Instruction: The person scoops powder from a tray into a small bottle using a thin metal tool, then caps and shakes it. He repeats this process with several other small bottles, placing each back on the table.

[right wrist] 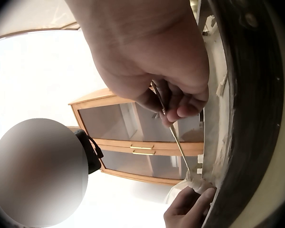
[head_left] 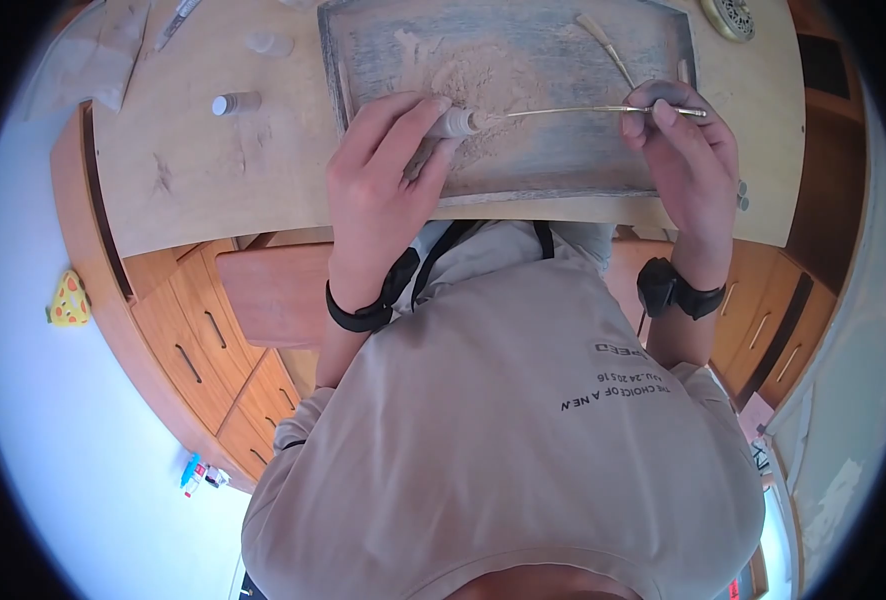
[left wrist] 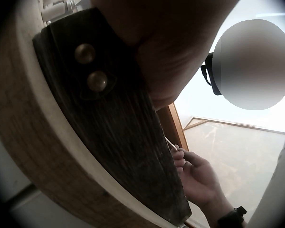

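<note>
In the head view my left hand (head_left: 378, 175) grips a small pale bottle (head_left: 453, 124) between thumb and fingers, tipped on its side with its mouth to the right. My right hand (head_left: 688, 150) pinches a thin brass-coloured rod (head_left: 583, 109) near its thicker end. The rod's far tip is right at the bottle's mouth, with some tan powder there. Below both hands lies a dark wooden tray (head_left: 523, 193) with a heap of tan powder (head_left: 483, 80) spread over its left half. The right wrist view shows the rod (right wrist: 179, 145) slanting down to the bottle (right wrist: 195, 182).
A slim brush-like tool (head_left: 603, 45) lies across the tray's back right. To the left are a capped vial (head_left: 236, 103), another small bottle (head_left: 269, 43), a pen (head_left: 176, 22) and a plastic bag (head_left: 103, 50). A round openwork brass piece (head_left: 731, 18) sits at back right.
</note>
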